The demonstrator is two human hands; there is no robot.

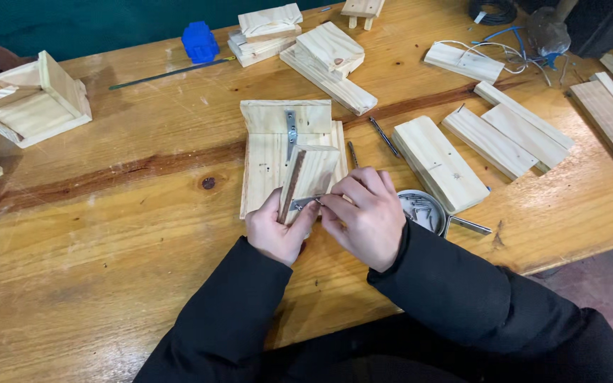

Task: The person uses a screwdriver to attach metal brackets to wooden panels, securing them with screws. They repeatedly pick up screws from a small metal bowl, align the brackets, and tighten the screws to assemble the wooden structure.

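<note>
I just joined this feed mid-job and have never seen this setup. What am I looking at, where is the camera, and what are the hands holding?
There is no machine here: a person works with two bare hands. The single picture comes from a camera worn on their head, looking down at a wooden workbench. The left hand steadies a small pine assembly, boards joined with a metal bracket. The right hand pinches something small at a second bracket near the assembly's lower edge; it is too small to identify. Beside the right hand sits a round tin of nails or screws. Loose pine boards, a finished wooden box and a blue block lie around.
</note>
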